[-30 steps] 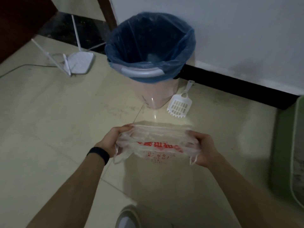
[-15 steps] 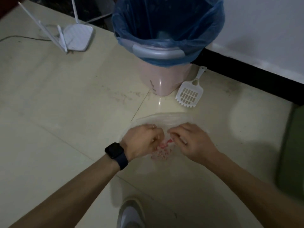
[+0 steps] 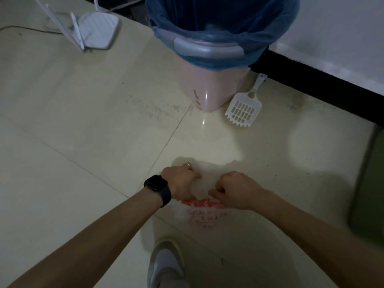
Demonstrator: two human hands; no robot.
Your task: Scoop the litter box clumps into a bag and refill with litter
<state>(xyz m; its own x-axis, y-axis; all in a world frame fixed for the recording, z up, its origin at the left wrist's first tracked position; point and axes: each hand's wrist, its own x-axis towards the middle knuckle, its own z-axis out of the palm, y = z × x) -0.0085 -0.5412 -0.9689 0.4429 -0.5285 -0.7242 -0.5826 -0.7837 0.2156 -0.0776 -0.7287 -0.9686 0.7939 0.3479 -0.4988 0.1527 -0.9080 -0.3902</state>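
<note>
Left hand [image 3: 180,181] and right hand [image 3: 234,190] low over the floor [image 3: 83,121], near each other but not touching. Fingers of both curled, gripping the thin clear plastic bag [image 3: 204,214]. The bag has red print and lies spread on the floor under and just behind the fingers, and its far edge shows as a faint outline just past them. Bag mouth hard to make out in the dim light.

White slotted litter scoop [image 3: 243,110] flat on the floor, well ahead of the right fingers, its handle leaning toward the wall base, just beside the pink bin [image 3: 209,88]. Bin has a blue liner [image 3: 224,26] and stands straight ahead of both hands.

Black watch [image 3: 155,183] on the left wrist, ring [image 3: 188,164] on a left finger. White router [image 3: 97,32] far ahead-left of the fingers. Grey shoe [image 3: 166,265] behind the hands. Blurred green object [image 3: 369,194] well right of the right fingers, can't tell what it holds.
</note>
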